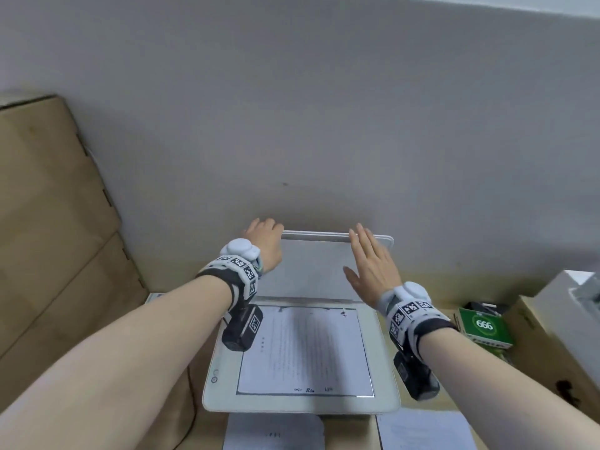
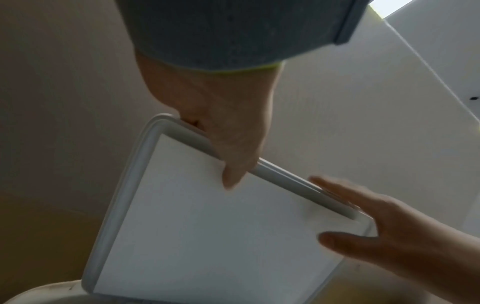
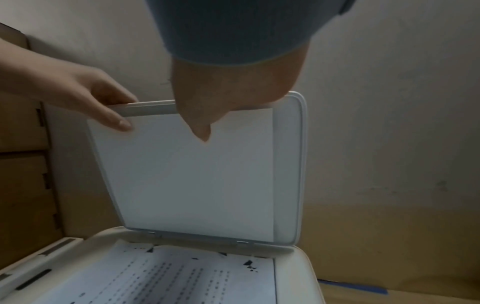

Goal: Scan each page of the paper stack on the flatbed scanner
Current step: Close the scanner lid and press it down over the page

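Observation:
The white flatbed scanner point(image 1: 224, 381) has its lid point(image 1: 311, 271) raised upright against the wall. A printed page point(image 1: 305, 349) lies on the glass, also seen in the right wrist view as the page point(image 3: 168, 277). My left hand point(image 1: 264, 237) grips the lid's top left corner, fingers curled over the edge and thumb on the inner face point(image 2: 231, 179). My right hand point(image 1: 370, 261) is at the lid's top right edge with fingers straight and thumb spread in front of the white inner face point(image 3: 194, 174). Whether it presses the lid is unclear.
Two loose sheets lie in front of the scanner, one sheet point(image 1: 272, 431) at the middle and one sheet point(image 1: 425, 430) to the right. Stacked cardboard boxes point(image 1: 48, 222) stand at the left. A green box point(image 1: 485, 326) and a white box point(image 1: 571, 313) sit at the right.

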Action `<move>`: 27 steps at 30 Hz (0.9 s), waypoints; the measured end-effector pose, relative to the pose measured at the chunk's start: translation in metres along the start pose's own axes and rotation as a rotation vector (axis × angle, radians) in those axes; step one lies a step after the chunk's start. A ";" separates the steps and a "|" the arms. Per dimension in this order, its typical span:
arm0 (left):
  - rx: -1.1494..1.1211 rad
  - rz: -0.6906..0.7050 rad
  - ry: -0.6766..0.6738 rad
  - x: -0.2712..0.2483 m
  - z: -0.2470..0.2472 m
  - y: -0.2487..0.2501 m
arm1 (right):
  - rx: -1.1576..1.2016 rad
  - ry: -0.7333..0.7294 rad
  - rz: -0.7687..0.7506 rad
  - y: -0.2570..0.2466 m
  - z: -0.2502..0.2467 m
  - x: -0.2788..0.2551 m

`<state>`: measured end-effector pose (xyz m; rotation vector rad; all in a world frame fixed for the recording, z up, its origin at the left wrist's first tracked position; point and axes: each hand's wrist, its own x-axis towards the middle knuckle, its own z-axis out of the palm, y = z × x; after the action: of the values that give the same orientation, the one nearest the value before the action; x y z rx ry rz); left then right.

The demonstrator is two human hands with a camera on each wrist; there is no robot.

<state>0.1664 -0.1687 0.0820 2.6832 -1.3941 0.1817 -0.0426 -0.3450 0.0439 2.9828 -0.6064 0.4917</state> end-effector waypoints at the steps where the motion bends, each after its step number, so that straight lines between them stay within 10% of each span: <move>1: -0.038 0.013 -0.053 -0.006 -0.007 0.002 | -0.011 -0.017 -0.014 -0.003 -0.005 0.000; 10: -0.060 0.163 -0.503 -0.066 0.012 0.015 | -0.070 -0.405 0.149 -0.046 -0.014 -0.029; 27: -0.045 0.300 -0.573 -0.196 0.154 0.032 | 0.217 -0.622 0.054 -0.072 0.089 -0.164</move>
<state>0.0366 -0.0528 -0.0996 2.5779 -1.9120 -0.6371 -0.1312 -0.2285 -0.0922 3.3219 -0.7031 -0.4241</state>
